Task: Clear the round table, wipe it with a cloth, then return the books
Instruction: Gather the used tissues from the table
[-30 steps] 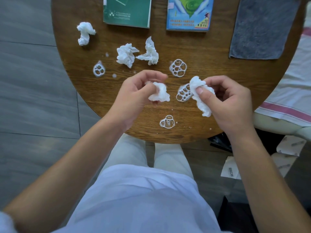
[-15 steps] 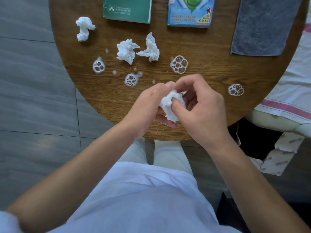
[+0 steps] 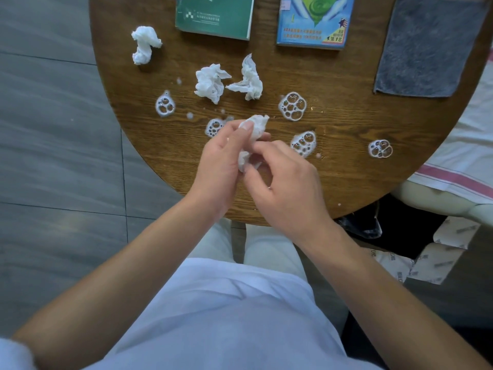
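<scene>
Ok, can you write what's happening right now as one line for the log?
left hand: holds tissue wad | right hand: pinching same wad | loose tissues: three | foam blobs: five | books, cloth: on table

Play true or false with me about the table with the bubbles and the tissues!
1. Both hands hold one bunch of white tissue. True: the left hand and the right hand meet on it.
2. Three crumpled tissues lie loose on the round table. True: one far left, two near the middle.
3. The books have been taken off the table. False: the green book and the blue book lie at its far edge.
4. The grey cloth is wiping the foam. False: it lies flat, untouched, on the right.
5. The table is dry. False: foam patches dot it.
</scene>
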